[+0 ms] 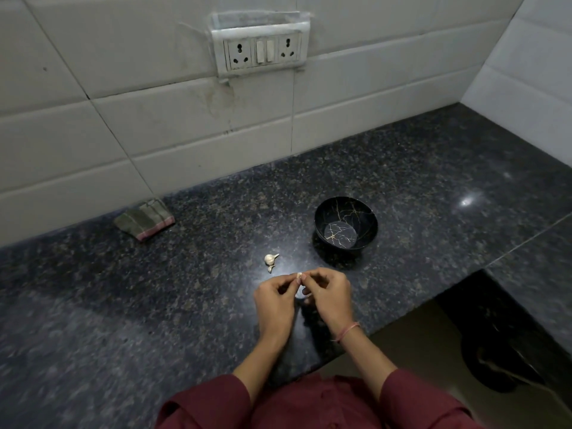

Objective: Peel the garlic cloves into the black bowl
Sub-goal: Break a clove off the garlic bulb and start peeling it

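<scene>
The task looks barely begun. The bowl (346, 222) stands on the counter (173, 292) at about 1 o'clock from the hands, near them but apart. Its inside shows only the gold-veined base, and no peeled clove lies in it as far as I can see.

Both hands meet above the counter's near edge. The left grip (274, 300) and the right grip (329, 297) each pinch with the fingertips one small pale clove (299, 275), held between them at their 12 o'clock end. It is too small to tell whether any of its skin is already off. A pale bit lower between the hands may be loose peel, but I cannot tell.

At 11 o'clock from the hands, close by, the rest of the garlic (270, 258) lies on the counter. A couple of scraps (271, 269) lie just beside it at its 6 o'clock, either skin or tiny cloves.

I judge this to be the first clove, in mid-peel. Left to do: strip it, drop it in the bowl, then break up and peel the remaining garlic, whose cloves I cannot count. A folded cloth (144, 218) at 10 o'clock by the wall plays no part.
</scene>
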